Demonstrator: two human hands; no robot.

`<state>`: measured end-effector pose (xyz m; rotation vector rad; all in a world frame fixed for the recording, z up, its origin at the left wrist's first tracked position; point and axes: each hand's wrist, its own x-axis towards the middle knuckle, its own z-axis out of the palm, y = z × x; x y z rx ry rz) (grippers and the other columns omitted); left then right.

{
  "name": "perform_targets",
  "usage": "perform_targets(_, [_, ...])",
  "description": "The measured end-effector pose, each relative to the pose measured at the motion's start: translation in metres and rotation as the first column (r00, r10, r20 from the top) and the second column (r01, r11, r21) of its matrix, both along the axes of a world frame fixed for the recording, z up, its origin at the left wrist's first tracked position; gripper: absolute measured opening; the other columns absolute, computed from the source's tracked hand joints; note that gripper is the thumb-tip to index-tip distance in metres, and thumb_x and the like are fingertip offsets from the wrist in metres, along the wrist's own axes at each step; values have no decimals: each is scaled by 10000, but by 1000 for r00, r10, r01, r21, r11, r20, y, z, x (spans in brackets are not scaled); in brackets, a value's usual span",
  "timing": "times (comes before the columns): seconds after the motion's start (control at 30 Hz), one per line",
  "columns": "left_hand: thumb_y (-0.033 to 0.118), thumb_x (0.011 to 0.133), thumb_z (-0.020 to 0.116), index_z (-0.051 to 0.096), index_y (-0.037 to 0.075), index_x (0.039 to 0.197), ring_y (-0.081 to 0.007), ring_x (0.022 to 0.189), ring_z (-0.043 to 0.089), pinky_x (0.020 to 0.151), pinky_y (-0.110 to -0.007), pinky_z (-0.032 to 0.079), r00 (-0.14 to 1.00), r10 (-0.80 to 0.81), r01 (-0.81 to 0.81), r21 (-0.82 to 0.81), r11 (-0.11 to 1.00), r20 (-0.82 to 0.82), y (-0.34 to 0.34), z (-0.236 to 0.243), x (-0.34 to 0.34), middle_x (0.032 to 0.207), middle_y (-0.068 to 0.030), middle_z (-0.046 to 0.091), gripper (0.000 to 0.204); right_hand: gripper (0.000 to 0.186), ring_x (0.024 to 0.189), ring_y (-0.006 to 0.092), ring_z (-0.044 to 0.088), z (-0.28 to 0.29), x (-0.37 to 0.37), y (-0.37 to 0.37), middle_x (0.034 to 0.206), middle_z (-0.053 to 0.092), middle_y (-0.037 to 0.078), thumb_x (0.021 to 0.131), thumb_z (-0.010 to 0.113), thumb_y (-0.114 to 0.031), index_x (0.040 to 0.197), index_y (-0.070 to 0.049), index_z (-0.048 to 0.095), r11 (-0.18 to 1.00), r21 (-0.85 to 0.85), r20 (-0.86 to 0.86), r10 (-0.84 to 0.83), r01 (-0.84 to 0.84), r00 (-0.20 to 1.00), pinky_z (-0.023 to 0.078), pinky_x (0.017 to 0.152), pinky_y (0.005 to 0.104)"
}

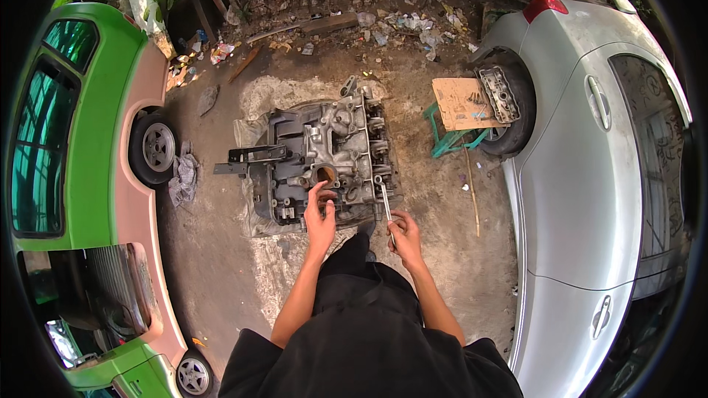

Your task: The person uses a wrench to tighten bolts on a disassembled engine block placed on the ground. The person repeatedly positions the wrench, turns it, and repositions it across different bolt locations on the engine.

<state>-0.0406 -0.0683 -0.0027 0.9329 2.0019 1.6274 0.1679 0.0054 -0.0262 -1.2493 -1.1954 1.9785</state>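
Observation:
A greasy metal engine block (332,129) lies on the ground in front of me. My left hand (320,215) is at its near side, fingers apart and holding nothing. The index fingertip reaches the lower rim of a round opening (324,175); whether it touches cannot be told. To the right, my right hand (404,236) is closed round the lower end of a silver wrench (387,203). The wrench points away from me, its far end over the engine's right edge, among the bolts and shafts there. Whether it sits on a bolt is too small to tell.
A green and pink vehicle (110,125) stands on the left, a silver car (575,177) on the right. By its wheel, a green stool (442,140) bears cardboard (461,103) and a metal engine part (500,96). Litter (420,26) lies at the back.

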Motion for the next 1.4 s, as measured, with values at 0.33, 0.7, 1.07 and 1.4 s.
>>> perform_targets(0.33, [5, 1001, 422, 573, 34, 1270, -179, 971, 585, 890, -334, 476, 905, 422, -426, 137, 895, 55, 43, 8, -49, 1064, -87, 623, 310, 312, 426, 85, 474, 11, -5, 82, 762, 582, 45, 1004, 624, -123, 1296, -29, 567, 996, -21, 37, 90, -89, 995, 341, 371, 250])
perform_targets(0.7, [64, 1050, 419, 558, 25, 1268, -170, 927, 590, 892, -340, 477, 816, 562, -576, 118, 809, 133, 36, 3, -36, 1011, -82, 614, 261, 312, 438, 76, 473, 24, -35, 149, 775, 587, 41, 1014, 612, -136, 1304, -35, 559, 951, 35, 25, 307, -307, 951, 351, 372, 237])
perform_targets(1.07, [75, 1053, 427, 565, 16, 1258, -173, 905, 601, 854, -337, 493, 654, 734, -755, 106, 647, 184, 30, -4, 68, 989, -89, 628, 254, 281, 420, 98, 466, 20, -11, 194, 758, 574, 37, 1027, 582, -146, 1290, -46, 570, 753, 6, 130, 652, -658, 747, 343, 370, 270])
perform_targets(1.4, [89, 1057, 434, 558, 10, 1254, -159, 867, 603, 822, -325, 503, 613, 756, -784, 56, 618, 231, 34, -21, 111, 944, -92, 639, 246, 328, 437, 84, 478, 29, -8, 205, 761, 575, 39, 1002, 627, -144, 1311, -54, 560, 785, -24, 26, 619, -618, 785, 296, 364, 246])
